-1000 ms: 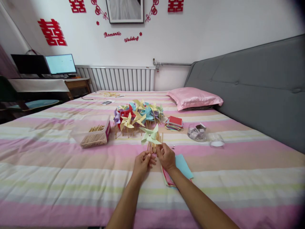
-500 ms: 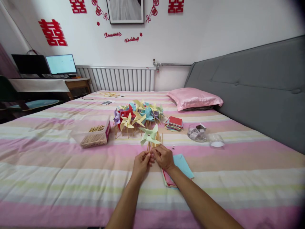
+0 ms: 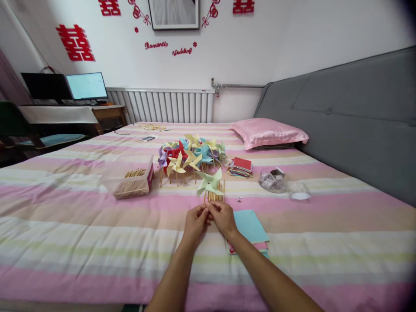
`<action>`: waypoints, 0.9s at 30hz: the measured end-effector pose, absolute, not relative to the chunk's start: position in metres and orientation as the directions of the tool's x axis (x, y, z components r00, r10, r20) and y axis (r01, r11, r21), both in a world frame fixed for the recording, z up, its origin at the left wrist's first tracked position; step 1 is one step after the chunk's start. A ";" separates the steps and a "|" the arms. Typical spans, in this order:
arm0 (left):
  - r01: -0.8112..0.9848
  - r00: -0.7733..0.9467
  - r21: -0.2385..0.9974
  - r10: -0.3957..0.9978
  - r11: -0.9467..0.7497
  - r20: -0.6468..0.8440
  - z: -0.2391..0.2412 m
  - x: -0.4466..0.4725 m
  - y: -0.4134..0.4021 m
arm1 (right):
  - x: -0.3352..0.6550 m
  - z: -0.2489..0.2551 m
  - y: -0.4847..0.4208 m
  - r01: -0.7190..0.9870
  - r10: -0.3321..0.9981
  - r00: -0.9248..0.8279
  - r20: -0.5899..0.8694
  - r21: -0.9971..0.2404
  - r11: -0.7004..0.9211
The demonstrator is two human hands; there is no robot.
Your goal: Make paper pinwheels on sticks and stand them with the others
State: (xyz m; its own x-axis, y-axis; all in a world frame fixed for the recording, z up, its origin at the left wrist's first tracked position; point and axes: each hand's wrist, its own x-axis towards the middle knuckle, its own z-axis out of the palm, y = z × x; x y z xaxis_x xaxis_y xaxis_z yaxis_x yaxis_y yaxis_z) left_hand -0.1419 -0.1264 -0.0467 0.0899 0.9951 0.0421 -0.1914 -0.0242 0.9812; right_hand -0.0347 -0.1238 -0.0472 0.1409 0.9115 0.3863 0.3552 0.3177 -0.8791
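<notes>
A pale green paper pinwheel [image 3: 209, 182] on a thin wooden stick stands upright in front of me. My left hand [image 3: 196, 219] pinches the lower part of its stick. Close against it, my right hand [image 3: 222, 216] is closed with its fingertips at the same stick. The stick's lower end is hidden by my fingers. Just behind my hands lie several loose wooden sticks [image 3: 217, 193]. A stack of coloured paper squares [image 3: 251, 227], light blue on top, lies partly under my right forearm. Small shiny pins [image 3: 239, 199] rest to the right of the sticks.
Behind the sticks stands a cluster of finished pinwheels [image 3: 191, 158]. A clear box of sticks [image 3: 133, 186] is on the left. To the right are a red-topped paper stack [image 3: 242, 164], a round clear container [image 3: 272, 180], a clear lid [image 3: 299, 193] and a pink pillow [image 3: 269, 132].
The view has shifted slightly, moving the scene a little to the right. My right hand has come down closer to my left at the stick. The pinwheel remains held upright.
</notes>
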 end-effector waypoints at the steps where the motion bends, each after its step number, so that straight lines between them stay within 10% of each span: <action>1: -0.169 0.090 0.985 0.995 -0.029 0.045 -0.047 -0.141 -0.126 | -0.034 -0.050 -0.123 0.323 0.918 0.149 0.368 -0.896 0.306; 13: 0.256 -0.278 0.923 0.892 -0.289 0.356 -0.044 -0.154 -0.134 | -0.030 -0.059 -0.128 0.099 0.959 0.127 0.253 -0.965 0.242; 18: 0.516 -0.141 0.686 0.740 -0.512 0.658 -0.037 -0.152 -0.140 | -0.029 -0.062 -0.128 0.116 0.956 0.062 0.287 -0.953 0.279; 27: 0.605 0.003 0.584 0.735 -0.541 0.678 -0.043 -0.148 -0.142 | -0.027 -0.066 -0.126 0.145 0.940 -0.013 0.342 -0.929 0.340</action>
